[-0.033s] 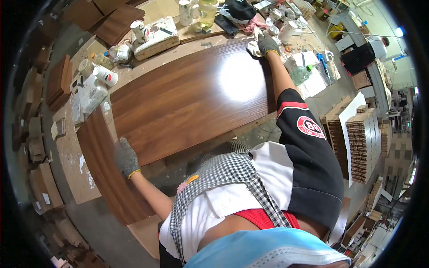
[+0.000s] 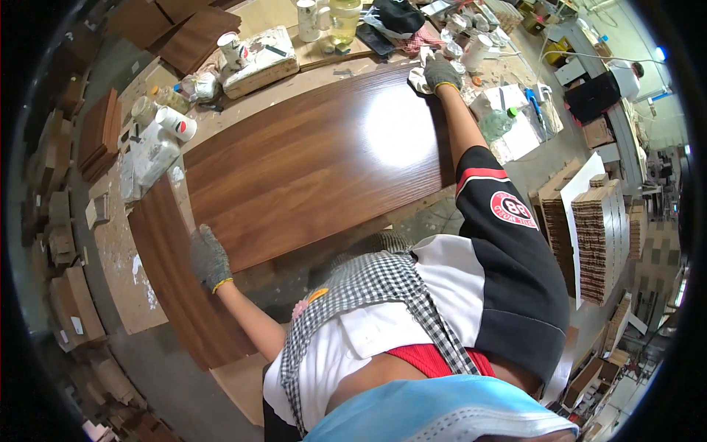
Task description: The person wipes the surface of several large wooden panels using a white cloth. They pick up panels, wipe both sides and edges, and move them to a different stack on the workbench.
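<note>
A dark brown wood-grain panel (image 2: 294, 169) lies across the workbench, with a bright light reflection near its right end. At its far right corner my right hand (image 2: 442, 72), in a grey glove, is closed on a white cloth (image 2: 419, 81). My left hand (image 2: 210, 258), gloved the same way, lies flat by the panel's near left corner, fingers stretched forward. Under that hand is a narrower brown wood-grain board (image 2: 166, 258), set at an angle to the big panel. The underside of each hand is hidden.
Along the bench's far side stand paper cups (image 2: 175, 124), a white stained block (image 2: 258, 62), a jar of yellowish liquid (image 2: 344, 22) and dark cloth (image 2: 398, 16). A green-capped bottle (image 2: 498, 124) sits right of my right forearm. Stacked cardboard (image 2: 595, 236) stands at the right.
</note>
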